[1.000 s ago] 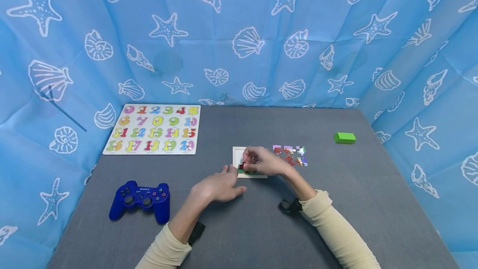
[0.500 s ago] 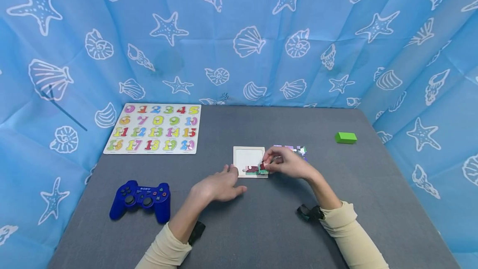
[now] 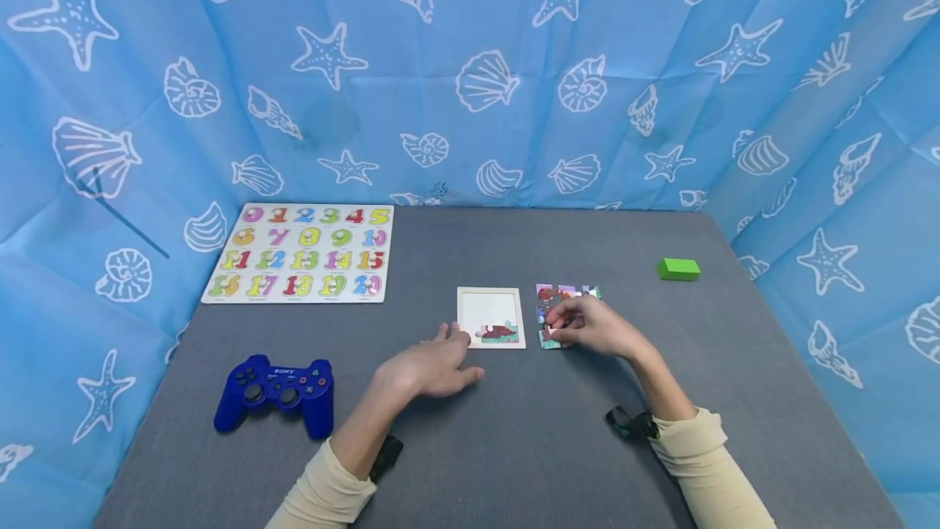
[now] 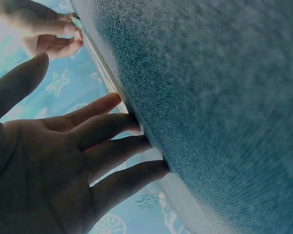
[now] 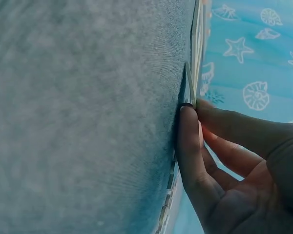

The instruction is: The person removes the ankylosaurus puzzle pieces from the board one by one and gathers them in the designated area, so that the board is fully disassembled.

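Note:
A small white jigsaw tray (image 3: 468, 300) lies on the grey table, with joined brown and green pieces (image 3: 499, 333) along its near edge. My left hand (image 3: 426, 364) rests flat, its straight fingertips at the tray's left edge; the left wrist view has these fingers (image 4: 119, 151) spread. Right of the tray, my right hand (image 3: 598, 327) pinches a thin jigsaw piece (image 3: 549, 339) between thumb and fingers. The right wrist view has this piece (image 5: 191, 87) tilted, one end close to the table. Loose jigsaw pieces (image 3: 547, 292) lie beside and partly under the right hand.
A number puzzle board (image 3: 294, 254) lies at the back left. Nearer on the left is a blue game controller (image 3: 275, 394). A green block (image 3: 679, 269) sits at the right. A blue shell-patterned curtain (image 3: 441, 64) stands along the back and sides.
My right hand has moved right, from over the tray to the loose pieces, carrying a jigsaw piece out of the tray. The left hand has stayed at the tray's edge.

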`<state>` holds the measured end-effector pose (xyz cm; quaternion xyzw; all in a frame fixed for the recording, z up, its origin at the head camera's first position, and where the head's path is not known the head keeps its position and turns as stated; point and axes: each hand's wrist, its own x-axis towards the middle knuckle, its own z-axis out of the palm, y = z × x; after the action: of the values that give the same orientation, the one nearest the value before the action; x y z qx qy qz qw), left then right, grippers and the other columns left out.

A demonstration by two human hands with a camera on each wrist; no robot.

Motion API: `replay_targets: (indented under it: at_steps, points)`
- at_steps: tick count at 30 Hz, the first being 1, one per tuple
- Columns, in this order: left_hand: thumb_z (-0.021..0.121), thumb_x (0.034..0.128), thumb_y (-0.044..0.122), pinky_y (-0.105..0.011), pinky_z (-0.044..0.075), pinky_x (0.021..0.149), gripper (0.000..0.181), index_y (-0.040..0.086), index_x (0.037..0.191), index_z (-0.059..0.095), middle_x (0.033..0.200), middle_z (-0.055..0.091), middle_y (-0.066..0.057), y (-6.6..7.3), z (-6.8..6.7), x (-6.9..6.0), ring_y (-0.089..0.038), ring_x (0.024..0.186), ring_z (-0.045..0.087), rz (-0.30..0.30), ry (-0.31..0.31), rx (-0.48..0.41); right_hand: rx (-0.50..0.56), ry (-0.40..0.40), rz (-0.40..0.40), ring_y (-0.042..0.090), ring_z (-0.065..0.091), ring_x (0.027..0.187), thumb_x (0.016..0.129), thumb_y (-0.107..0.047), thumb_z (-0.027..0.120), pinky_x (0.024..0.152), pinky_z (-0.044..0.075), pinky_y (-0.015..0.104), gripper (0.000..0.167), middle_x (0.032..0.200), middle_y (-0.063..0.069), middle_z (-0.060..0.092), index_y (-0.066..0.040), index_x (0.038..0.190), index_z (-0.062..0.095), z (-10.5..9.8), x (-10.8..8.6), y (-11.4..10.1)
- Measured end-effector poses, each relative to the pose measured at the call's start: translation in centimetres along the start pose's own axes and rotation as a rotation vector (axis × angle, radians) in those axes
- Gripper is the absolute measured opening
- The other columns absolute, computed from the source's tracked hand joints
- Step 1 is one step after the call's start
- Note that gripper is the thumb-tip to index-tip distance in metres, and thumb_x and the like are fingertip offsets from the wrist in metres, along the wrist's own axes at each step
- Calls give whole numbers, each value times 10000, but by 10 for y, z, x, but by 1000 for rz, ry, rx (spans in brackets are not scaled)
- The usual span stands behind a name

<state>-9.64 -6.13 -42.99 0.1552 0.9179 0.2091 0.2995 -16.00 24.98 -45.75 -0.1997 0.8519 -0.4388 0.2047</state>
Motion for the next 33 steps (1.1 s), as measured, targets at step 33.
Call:
replay_targets:
  at_steps: [33]
  points:
    - [571, 1110, 520, -486, 390, 1318, 737, 101, 1689, 388, 1831, 223, -96, 51, 28, 3, -223, 1714, 213, 177, -30, 307, -161, -212, -105, 131, 677, 740, 1034, -61, 716, 657, 550, 223, 117, 954, 120, 809, -12, 1090, 806, 33, 68, -48]
